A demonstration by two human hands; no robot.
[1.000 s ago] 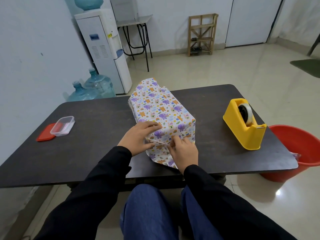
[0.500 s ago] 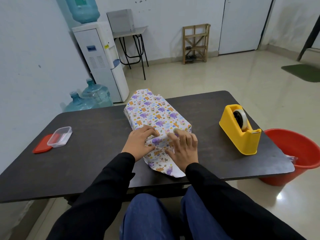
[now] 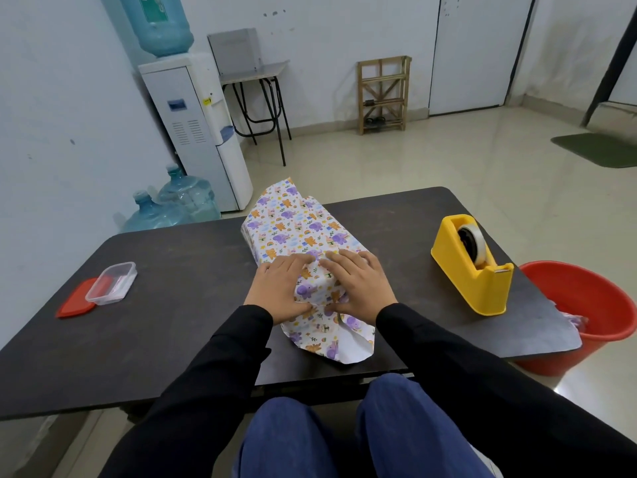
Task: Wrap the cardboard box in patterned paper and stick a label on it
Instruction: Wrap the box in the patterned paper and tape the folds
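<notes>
The box covered in animal-patterned paper (image 3: 293,229) lies lengthwise in the middle of the dark table (image 3: 179,270). None of its cardboard shows. My left hand (image 3: 279,291) and my right hand (image 3: 358,288) lie side by side on its near end, fingers straight, pressing the paper down against the box. A loose paper flap (image 3: 331,336) with a white underside juts toward me below both hands. The paper at the far end stands open and uneven.
A yellow tape dispenser (image 3: 472,267) stands to the right on the table. A clear plastic container (image 3: 112,282) and its red lid (image 3: 76,301) sit at the left. A red bucket (image 3: 586,305) stands beside the table's right edge.
Both hands have moved up from the box's near lower edge onto its near top, flattening the paper. My right hand went from pinching the fold to lying flat.
</notes>
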